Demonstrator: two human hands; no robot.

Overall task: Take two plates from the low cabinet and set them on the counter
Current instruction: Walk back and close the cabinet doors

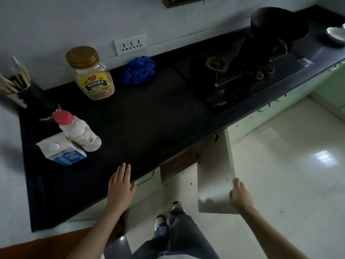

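Cabinet interior (179,161) dark, contents hidden under counter (130,118); metal dish (336,33) cut off at right edge.

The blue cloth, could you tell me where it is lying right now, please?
In the head view, the blue cloth lies bunched at the back of the counter against the wall, below the wall socket, between the jar and the stove.
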